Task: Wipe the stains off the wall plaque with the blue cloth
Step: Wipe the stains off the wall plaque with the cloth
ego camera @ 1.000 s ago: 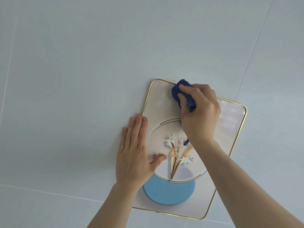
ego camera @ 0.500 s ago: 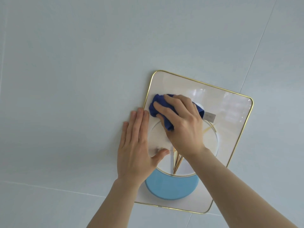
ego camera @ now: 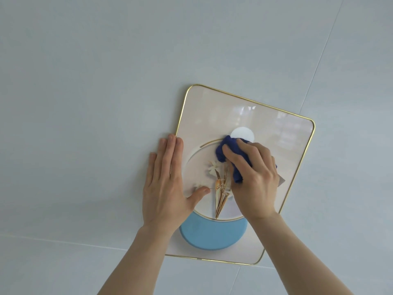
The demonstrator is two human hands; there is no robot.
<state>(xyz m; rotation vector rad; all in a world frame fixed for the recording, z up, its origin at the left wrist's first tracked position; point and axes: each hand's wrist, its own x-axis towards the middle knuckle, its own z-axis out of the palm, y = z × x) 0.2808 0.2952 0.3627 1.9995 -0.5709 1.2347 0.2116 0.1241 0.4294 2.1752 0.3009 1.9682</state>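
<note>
The wall plaque (ego camera: 212, 107) is a gold-rimmed rounded rectangle with a pale face, a white disc, dried flowers and a blue half-circle. It hangs tilted on the wall. My right hand (ego camera: 253, 179) presses the bunched blue cloth (ego camera: 227, 152) against the plaque's middle, just below the white disc. My left hand (ego camera: 168, 184) lies flat with fingers spread over the plaque's left edge, thumb resting on the pale circle. The cloth's lower part is hidden under my fingers.
Pale grey-blue wall tiles (ego camera: 85, 103) surround the plaque, with thin grout lines running diagonally at the right and across the bottom.
My right hand has carried the cloth from the plaque's top edge down and left, then to the middle near the flowers. The left hand has stayed in place on the left edge.
</note>
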